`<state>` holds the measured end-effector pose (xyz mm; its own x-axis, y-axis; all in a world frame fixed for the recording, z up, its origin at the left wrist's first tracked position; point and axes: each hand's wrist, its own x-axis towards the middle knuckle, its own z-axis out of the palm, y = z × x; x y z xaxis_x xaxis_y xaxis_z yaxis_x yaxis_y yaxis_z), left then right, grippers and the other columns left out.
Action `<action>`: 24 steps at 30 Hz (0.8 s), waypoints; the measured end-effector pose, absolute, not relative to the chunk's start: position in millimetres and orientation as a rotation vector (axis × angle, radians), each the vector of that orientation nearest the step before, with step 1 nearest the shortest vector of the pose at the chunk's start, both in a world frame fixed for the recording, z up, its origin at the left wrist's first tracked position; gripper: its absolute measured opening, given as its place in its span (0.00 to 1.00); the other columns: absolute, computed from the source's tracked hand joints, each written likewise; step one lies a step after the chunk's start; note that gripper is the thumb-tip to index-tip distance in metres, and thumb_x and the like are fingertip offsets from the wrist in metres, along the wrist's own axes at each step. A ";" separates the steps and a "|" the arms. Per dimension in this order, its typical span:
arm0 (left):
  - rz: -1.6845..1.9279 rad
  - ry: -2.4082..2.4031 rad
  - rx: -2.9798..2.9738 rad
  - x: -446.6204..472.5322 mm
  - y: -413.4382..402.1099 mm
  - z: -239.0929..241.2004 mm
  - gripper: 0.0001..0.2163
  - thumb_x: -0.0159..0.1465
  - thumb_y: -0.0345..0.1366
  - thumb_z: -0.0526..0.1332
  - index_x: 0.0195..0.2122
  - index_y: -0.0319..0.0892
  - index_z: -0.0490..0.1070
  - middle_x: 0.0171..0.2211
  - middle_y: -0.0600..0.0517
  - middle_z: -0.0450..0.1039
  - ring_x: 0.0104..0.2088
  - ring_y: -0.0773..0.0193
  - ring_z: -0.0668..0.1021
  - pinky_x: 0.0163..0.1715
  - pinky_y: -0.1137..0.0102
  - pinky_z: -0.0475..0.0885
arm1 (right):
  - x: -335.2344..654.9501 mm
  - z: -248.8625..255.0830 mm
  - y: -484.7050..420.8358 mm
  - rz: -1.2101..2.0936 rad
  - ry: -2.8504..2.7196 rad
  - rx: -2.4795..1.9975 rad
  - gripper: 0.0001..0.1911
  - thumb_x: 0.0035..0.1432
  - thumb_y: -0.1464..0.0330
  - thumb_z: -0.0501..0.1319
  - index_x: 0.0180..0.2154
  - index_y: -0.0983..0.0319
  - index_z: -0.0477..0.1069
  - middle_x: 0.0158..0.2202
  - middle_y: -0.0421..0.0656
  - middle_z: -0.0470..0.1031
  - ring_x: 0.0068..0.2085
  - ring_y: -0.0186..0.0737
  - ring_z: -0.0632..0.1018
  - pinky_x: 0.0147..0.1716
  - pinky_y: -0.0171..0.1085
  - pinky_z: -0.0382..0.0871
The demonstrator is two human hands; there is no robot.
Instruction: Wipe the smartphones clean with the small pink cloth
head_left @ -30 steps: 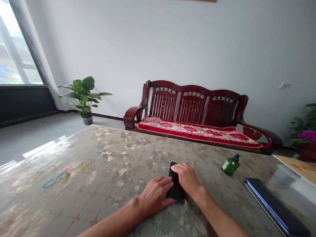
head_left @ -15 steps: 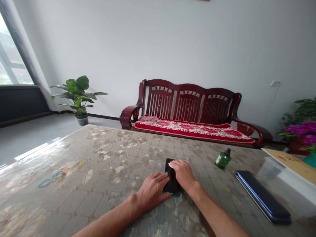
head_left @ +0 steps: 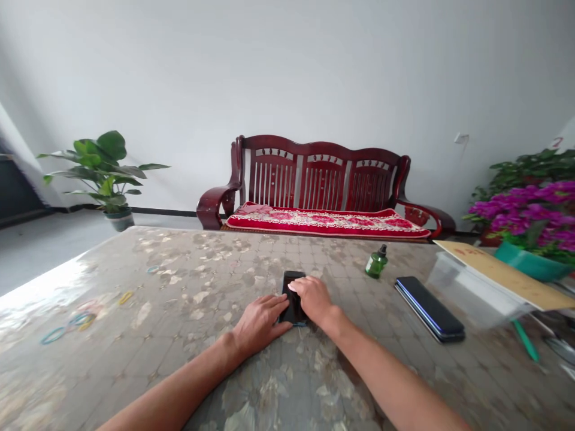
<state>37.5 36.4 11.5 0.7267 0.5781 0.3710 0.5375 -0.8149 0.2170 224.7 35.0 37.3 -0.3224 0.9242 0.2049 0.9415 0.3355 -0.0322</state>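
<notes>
Resting flat on the patterned table [head_left: 188, 335] just below the middle of the frame, a dark phone [head_left: 293, 291] lies pinned between the person's two hands, its long axis running away from the viewer toward the red wooden bench [head_left: 321, 191] at the back wall. The left hand [head_left: 259, 323] presses against the phone's left edge, fingers spread and laid flat, gripping nothing. The right hand [head_left: 313, 297] lies palm-down over the phone's right side, fingers loosely together and reaching across its far end; it covers the phone rather than closing round it. Both hands touch it, the right sitting more squarely on top. Further right stand a small green bottle [head_left: 376, 262] and a stack of dark phones [head_left: 429, 307], well apart from the hands.
</notes>
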 end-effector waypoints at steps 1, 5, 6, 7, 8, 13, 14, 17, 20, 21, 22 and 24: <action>0.657 0.909 2.831 37.5 36.3 12.3 0.13 0.64 0.41 0.61 0.49 0.45 0.73 0.52 0.48 0.75 0.48 0.55 0.78 0.52 0.63 0.72 | 224.1 36.8 32.8 -0.137 -2.418 -1.704 0.15 0.67 0.73 0.51 0.44 0.59 0.77 0.43 0.43 0.80 0.45 0.40 0.76 0.45 0.36 0.64; 0.613 0.883 2.869 37.2 35.8 16.7 0.15 0.64 0.40 0.61 0.51 0.44 0.72 0.53 0.46 0.75 0.48 0.54 0.78 0.51 0.62 0.72 | 224.3 37.5 20.4 -0.133 -2.482 -1.663 0.15 0.67 0.72 0.52 0.44 0.58 0.76 0.43 0.42 0.80 0.44 0.38 0.76 0.45 0.35 0.63; 0.595 0.881 2.884 37.1 35.8 17.5 0.15 0.64 0.39 0.61 0.51 0.43 0.71 0.53 0.46 0.74 0.48 0.54 0.78 0.51 0.62 0.72 | 224.7 38.6 18.7 -0.134 -2.497 -1.653 0.15 0.67 0.72 0.52 0.44 0.58 0.77 0.43 0.42 0.80 0.44 0.38 0.76 0.45 0.35 0.63; 0.577 0.881 2.897 37.2 35.9 18.1 0.14 0.64 0.39 0.62 0.51 0.43 0.71 0.53 0.46 0.75 0.48 0.54 0.78 0.51 0.62 0.72 | 224.9 40.2 18.2 -0.136 -2.508 -1.650 0.15 0.67 0.72 0.51 0.44 0.58 0.77 0.43 0.42 0.80 0.44 0.38 0.76 0.45 0.35 0.63; 0.558 0.880 2.907 37.4 36.0 18.3 0.14 0.64 0.39 0.62 0.50 0.44 0.72 0.52 0.47 0.75 0.48 0.54 0.78 0.51 0.63 0.72 | 224.8 41.9 18.9 -0.139 -2.515 -1.652 0.15 0.67 0.72 0.51 0.44 0.58 0.77 0.43 0.42 0.80 0.44 0.38 0.76 0.45 0.35 0.63; 0.550 0.912 2.932 38.4 35.3 14.6 0.12 0.65 0.40 0.62 0.48 0.43 0.73 0.51 0.47 0.76 0.48 0.54 0.78 0.51 0.63 0.72 | 220.1 48.8 27.3 -0.171 -2.498 -1.722 0.15 0.67 0.72 0.52 0.44 0.61 0.77 0.43 0.46 0.80 0.44 0.42 0.76 0.44 0.37 0.64; 0.562 0.920 2.941 38.1 34.4 13.3 0.13 0.65 0.40 0.62 0.49 0.43 0.72 0.51 0.47 0.76 0.48 0.54 0.78 0.51 0.62 0.73 | 219.1 49.0 27.5 -0.176 -2.496 -1.733 0.14 0.66 0.72 0.52 0.43 0.62 0.77 0.43 0.47 0.80 0.44 0.42 0.76 0.44 0.37 0.65; 0.582 0.908 2.980 35.2 30.5 9.3 0.13 0.65 0.40 0.61 0.49 0.42 0.72 0.52 0.45 0.75 0.47 0.53 0.78 0.49 0.61 0.74 | 218.4 48.4 24.3 -0.177 -2.515 -1.726 0.13 0.65 0.73 0.53 0.42 0.60 0.77 0.42 0.46 0.80 0.45 0.41 0.76 0.45 0.36 0.65; 0.585 0.883 3.009 31.8 26.1 7.1 0.14 0.65 0.40 0.62 0.49 0.42 0.72 0.52 0.45 0.75 0.47 0.52 0.78 0.48 0.60 0.75 | 220.2 48.5 21.6 -0.169 -2.555 -1.681 0.13 0.65 0.72 0.54 0.42 0.59 0.77 0.43 0.44 0.80 0.46 0.40 0.76 0.46 0.35 0.64; 0.586 0.886 3.013 31.2 24.9 6.6 0.14 0.65 0.40 0.62 0.50 0.42 0.72 0.52 0.45 0.75 0.47 0.52 0.78 0.48 0.60 0.75 | 220.6 49.0 21.8 -0.168 -2.562 -1.672 0.13 0.65 0.72 0.54 0.42 0.58 0.77 0.43 0.44 0.80 0.46 0.40 0.76 0.46 0.35 0.64; 0.585 0.894 3.015 31.0 24.1 6.3 0.14 0.65 0.40 0.62 0.50 0.42 0.72 0.51 0.45 0.76 0.47 0.52 0.79 0.47 0.61 0.75 | 220.6 49.6 22.6 -0.170 -2.564 -1.670 0.13 0.65 0.72 0.54 0.42 0.59 0.77 0.43 0.44 0.80 0.46 0.40 0.76 0.45 0.36 0.64; 0.582 0.920 3.016 31.6 23.3 6.1 0.14 0.65 0.40 0.62 0.50 0.43 0.72 0.51 0.46 0.76 0.46 0.53 0.79 0.47 0.61 0.75 | 219.3 50.6 24.8 -0.177 -2.554 -1.681 0.13 0.65 0.72 0.53 0.41 0.59 0.77 0.43 0.45 0.80 0.45 0.41 0.76 0.45 0.37 0.64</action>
<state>31.6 23.3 6.1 0.7696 0.5274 0.3599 0.5511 -0.8334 0.0428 219.3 24.8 50.6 -0.3953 0.9094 0.1293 0.9185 0.3917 0.0532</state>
